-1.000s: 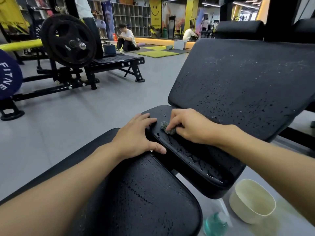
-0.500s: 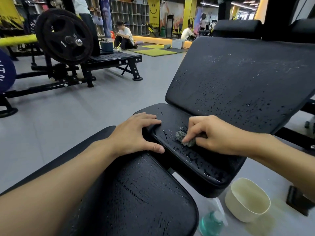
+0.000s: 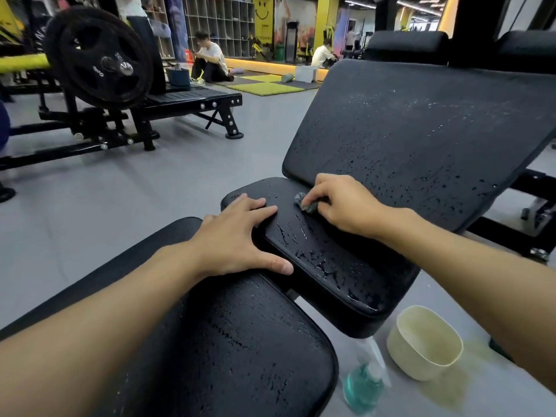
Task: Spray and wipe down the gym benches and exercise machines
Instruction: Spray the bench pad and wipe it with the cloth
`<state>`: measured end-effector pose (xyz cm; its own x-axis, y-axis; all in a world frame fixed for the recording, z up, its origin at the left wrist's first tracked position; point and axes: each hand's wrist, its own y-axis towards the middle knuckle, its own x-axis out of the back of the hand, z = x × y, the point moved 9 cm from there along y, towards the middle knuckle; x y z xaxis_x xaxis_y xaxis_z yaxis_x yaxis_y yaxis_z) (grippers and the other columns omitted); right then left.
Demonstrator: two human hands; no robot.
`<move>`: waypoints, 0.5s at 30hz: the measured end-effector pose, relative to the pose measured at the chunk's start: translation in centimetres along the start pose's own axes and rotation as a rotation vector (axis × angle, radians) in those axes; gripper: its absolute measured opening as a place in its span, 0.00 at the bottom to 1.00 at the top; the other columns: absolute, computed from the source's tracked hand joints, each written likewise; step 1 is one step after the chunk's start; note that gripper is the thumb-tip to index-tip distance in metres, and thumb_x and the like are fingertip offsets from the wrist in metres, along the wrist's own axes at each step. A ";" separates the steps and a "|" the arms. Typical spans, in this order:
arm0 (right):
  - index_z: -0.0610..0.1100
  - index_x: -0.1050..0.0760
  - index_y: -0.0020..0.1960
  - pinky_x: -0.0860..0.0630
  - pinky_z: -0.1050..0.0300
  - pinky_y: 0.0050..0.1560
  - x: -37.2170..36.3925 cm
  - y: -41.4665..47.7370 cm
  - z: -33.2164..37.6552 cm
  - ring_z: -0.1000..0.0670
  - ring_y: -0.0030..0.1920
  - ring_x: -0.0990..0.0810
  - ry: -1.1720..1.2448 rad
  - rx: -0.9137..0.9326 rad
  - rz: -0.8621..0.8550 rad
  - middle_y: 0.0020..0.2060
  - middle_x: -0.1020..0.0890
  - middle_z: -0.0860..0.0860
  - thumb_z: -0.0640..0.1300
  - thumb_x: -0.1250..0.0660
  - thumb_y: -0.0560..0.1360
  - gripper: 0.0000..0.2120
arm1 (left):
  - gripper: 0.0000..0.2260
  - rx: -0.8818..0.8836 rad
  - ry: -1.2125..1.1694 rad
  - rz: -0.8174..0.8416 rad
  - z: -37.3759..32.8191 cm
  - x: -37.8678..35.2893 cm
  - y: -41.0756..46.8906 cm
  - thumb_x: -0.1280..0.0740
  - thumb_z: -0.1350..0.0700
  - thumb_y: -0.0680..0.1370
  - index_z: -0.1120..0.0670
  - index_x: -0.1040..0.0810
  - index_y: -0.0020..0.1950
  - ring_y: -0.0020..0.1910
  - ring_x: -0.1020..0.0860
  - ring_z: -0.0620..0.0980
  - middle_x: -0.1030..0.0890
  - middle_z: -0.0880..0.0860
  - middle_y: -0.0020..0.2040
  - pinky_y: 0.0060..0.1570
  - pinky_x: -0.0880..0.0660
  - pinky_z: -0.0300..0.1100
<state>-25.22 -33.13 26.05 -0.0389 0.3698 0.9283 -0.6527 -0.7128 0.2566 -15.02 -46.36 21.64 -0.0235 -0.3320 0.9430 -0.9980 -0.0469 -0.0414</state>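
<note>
The right hand [image 3: 346,206] has its grip closed around a small grey-green wadded cloth [image 3: 305,203], fingers curled over it and pressing it onto the far end of a short black vinyl seat pad [image 3: 331,266]. The cloth lies just below the lower edge of the large black inclined back pad [image 3: 421,139]. The left hand [image 3: 237,236] lies flat with its grip released. Its fingers are spread over the left corner of the seat pad, and the thumb stretches along the pad's near edge. Droplets and wet streaks cover the seat pad, the back pad and the wide black vinyl front pad [image 3: 240,341] under the left forearm.

On the grey floor [image 3: 120,200] to the right of the pads stands a clear spray bottle of teal liquid [image 3: 362,386], with a cream rounded bowl [image 3: 424,344] just beside it. Well apart to the left, a black round weight plate [image 3: 99,58] hangs on a black machine frame.
</note>
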 end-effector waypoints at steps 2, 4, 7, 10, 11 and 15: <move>0.51 0.15 0.51 0.24 0.52 0.55 0.3 -1.6 0.2 0.51 0.48 0.21 0.042 0.063 0.023 0.43 0.23 0.57 0.33 0.35 0.74 0.17 | 0.59 -0.008 0.007 0.012 0.1 -0.1 0.1 0.36 0.17 0.53 0.37 0.45 0.80 0.80 0.57 0.40 0.48 0.38 0.81 0.76 0.49 0.60; 0.49 0.14 0.49 0.26 0.62 0.51 0.8 -4.0 0.4 0.59 0.44 0.21 0.101 0.110 0.087 0.42 0.22 0.57 0.30 0.35 0.73 0.18 | 0.59 -0.018 0.013 0.014 0.1 -0.2 0.3 0.41 0.16 0.51 0.36 0.46 0.80 0.79 0.58 0.39 0.49 0.38 0.81 0.76 0.50 0.59; 0.50 0.14 0.48 0.27 0.64 0.52 0.9 -1.9 -0.3 0.62 0.43 0.22 0.058 0.089 0.044 0.40 0.23 0.59 0.31 0.35 0.73 0.18 | 0.58 -0.017 0.013 0.017 0.2 -0.2 0.4 0.42 0.16 0.51 0.36 0.47 0.79 0.79 0.59 0.39 0.49 0.38 0.80 0.76 0.50 0.59; 0.54 0.16 0.51 0.25 0.52 0.57 0.2 0.9 -1.1 0.48 0.52 0.21 -0.033 -0.028 0.019 0.41 0.26 0.60 0.36 0.36 0.75 0.16 | 0.58 -0.013 0.005 0.010 0.3 -0.2 0.3 0.42 0.16 0.52 0.36 0.47 0.79 0.79 0.58 0.38 0.49 0.37 0.80 0.76 0.50 0.58; 0.53 0.16 0.52 0.26 0.54 0.56 0.2 0.3 -1.2 0.47 0.52 0.22 -0.056 -0.020 0.015 0.40 0.27 0.60 0.36 0.36 0.76 0.15 | 0.58 -0.014 0.002 0.010 0.3 -0.2 0.3 0.42 0.16 0.52 0.36 0.47 0.80 0.79 0.58 0.38 0.49 0.37 0.80 0.76 0.50 0.58; 0.51 0.15 0.52 0.26 0.56 0.51 1.2 -4.2 -1.2 0.52 0.46 0.22 -0.011 0.068 0.069 0.41 0.24 0.59 0.34 0.34 0.75 0.15 | 0.58 -0.022 -0.016 -0.006 0.4 -0.2 0.4 0.42 0.16 0.52 0.35 0.46 0.79 0.79 0.58 0.37 0.49 0.36 0.80 0.76 0.51 0.56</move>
<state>-23.46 -28.95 25.76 -0.0738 0.3124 0.9471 -0.5957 -0.7754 0.2093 -15.34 -46.69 21.28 -0.0169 -0.3464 0.9379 -0.9992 -0.0278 -0.0282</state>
